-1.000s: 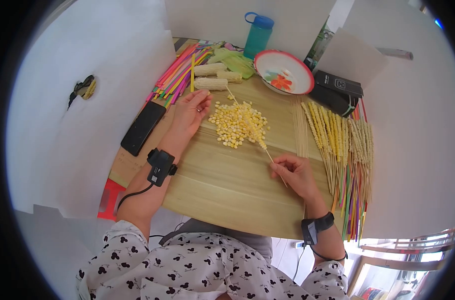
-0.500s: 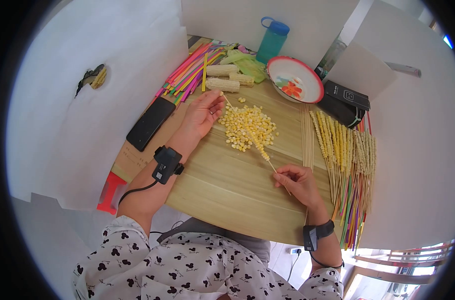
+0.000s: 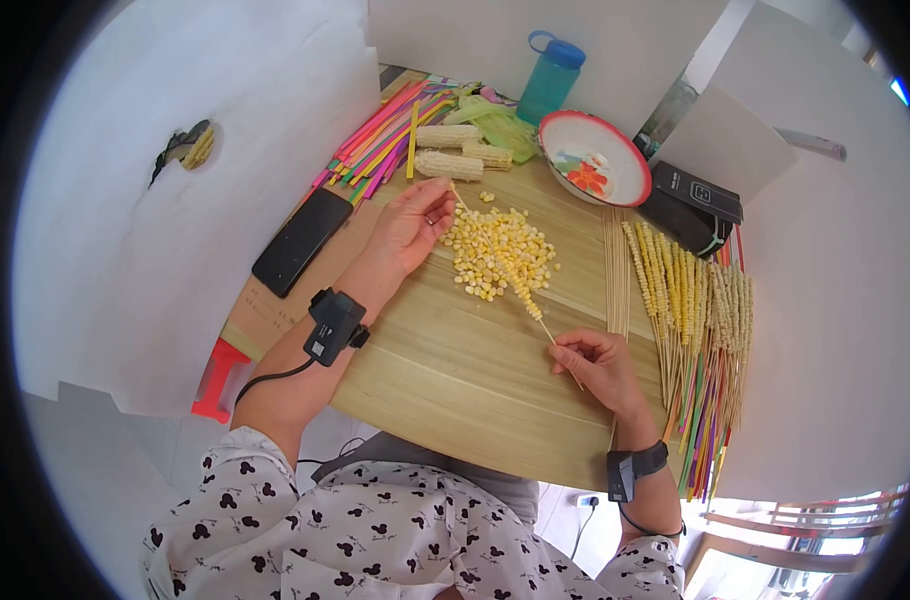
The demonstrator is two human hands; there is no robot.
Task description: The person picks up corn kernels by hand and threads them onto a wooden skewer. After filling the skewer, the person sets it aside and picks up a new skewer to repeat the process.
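Observation:
My right hand (image 3: 597, 366) pinches the lower end of a thin wooden skewer (image 3: 546, 328) that slants up and left. Yellow corn kernels are threaded along its lower part, and a bare stretch lies above them. At the skewer's upper tip, my left hand (image 3: 413, 228) is closed, thumb and fingertips together on a small corn kernel (image 3: 453, 186) that is mostly covered. Beneath the skewer spreads a pile of loose corn kernels (image 3: 478, 262) on the wooden table (image 3: 445, 370).
Corn cobs (image 3: 450, 165), colourful strips (image 3: 375, 140), a blue bottle (image 3: 550, 85) and a red-rimmed bowl (image 3: 615, 150) sit at the back. A phone (image 3: 302, 245) lies left. Bare skewers (image 3: 616, 270) and filled corn skewers (image 3: 690, 300) lie right, near black boxes (image 3: 690, 200).
The view has shifted very slightly. Both hands keep their places on the skewer, with my left fingers still at its upper tip.

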